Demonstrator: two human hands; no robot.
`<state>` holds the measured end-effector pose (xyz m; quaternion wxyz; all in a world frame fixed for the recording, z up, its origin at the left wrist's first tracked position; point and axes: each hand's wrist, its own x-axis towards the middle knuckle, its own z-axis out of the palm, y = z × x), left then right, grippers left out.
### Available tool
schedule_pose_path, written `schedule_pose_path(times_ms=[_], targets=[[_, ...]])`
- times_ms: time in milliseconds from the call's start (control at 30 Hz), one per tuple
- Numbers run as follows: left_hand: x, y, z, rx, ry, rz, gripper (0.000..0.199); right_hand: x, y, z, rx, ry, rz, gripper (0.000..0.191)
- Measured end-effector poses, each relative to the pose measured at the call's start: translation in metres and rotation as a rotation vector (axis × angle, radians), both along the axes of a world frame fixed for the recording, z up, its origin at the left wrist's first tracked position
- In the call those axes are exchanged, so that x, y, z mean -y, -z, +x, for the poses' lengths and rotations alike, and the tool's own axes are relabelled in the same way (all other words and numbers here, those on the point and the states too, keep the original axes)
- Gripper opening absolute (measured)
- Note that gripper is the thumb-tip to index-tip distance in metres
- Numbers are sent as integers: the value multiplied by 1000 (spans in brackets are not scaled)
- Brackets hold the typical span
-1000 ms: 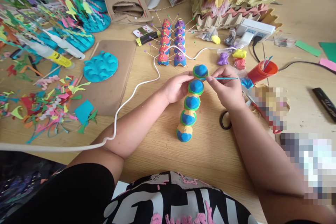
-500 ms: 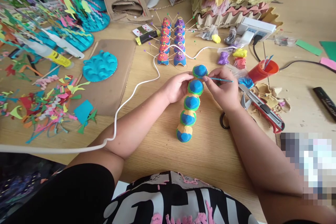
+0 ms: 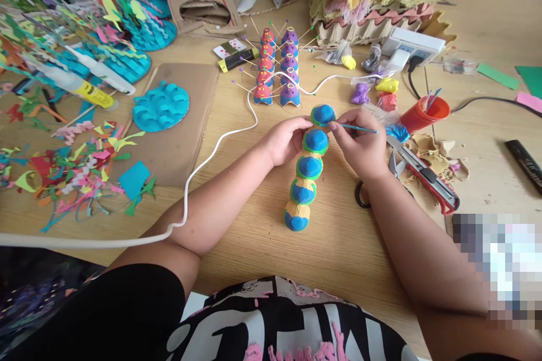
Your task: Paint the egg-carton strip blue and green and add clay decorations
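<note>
Paper scraps (image 3: 84, 166): many colours, lay scattered at far left on the wooden table (image 3: 254, 225)
Glue bottle (image 3: 95, 92): yellow-labelled, lay beyond the scraps
Blue disc (image 3: 161, 106): covered in curled strips, sat partly on the cardboard sheet (image 3: 190, 118)
White cable (image 3: 220, 149): crossed over the left forearm and curved away toward the models
Red-faced model (image 3: 263, 93): stood beyond the left hand, pins sticking out of it
Left hand (image 3: 285, 144): thumb and fingers pinched the left side of the painted strip near its far end; fingertips underneath partly hidden
Purple-faced model (image 3: 290, 93): stood just right of the red-faced one
Painted strip (image 3: 309, 167): five blue domes edged in green, located between the hands and pointing away from the body; could not tell whether its near end touched the table
Right hand (image 3: 366, 144): thumb and forefinger pinched the blue stick (image 3: 355, 127), its tip at the lower edge of the farthest dome; exact contact too small to tell
Scissors (image 3: 363, 196): lay partly hidden by the right forearm
Clay packets (image 3: 361, 93): purple, yellow and red, sat beyond the right hand
Utility knife (image 3: 427, 176): red and grey, lay right of the right hand
Orange cup (image 3: 425, 117): leaned to the right, sticks inside
Black marker (image 3: 524, 166): lay at far right
</note>
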<state>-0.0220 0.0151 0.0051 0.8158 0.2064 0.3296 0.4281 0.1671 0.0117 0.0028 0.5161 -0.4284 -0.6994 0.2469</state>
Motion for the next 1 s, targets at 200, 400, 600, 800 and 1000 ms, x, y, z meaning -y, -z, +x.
schedule_pose_path(times_ms=[200, 400, 600, 800, 1000], targets=[[0, -1, -1, -12, 16, -4, 22, -1, -2, -1, -13, 6, 5, 57], [0, -1, -1, 5, -16, -11, 26, -1, -4, 1, -61, -69, -57, 57], [1, -3, -1, 11, -30, -35, 27, -2, -2, 2, -61, -59, -103, 58], [1, 0, -1, 30, -15, -39, 21, -3, -2, 2, -56, -28, -83, 60], [1, 0, -1, 4, 0, -22, 23, -3, -1, 3, -44, 3, -58, 62]])
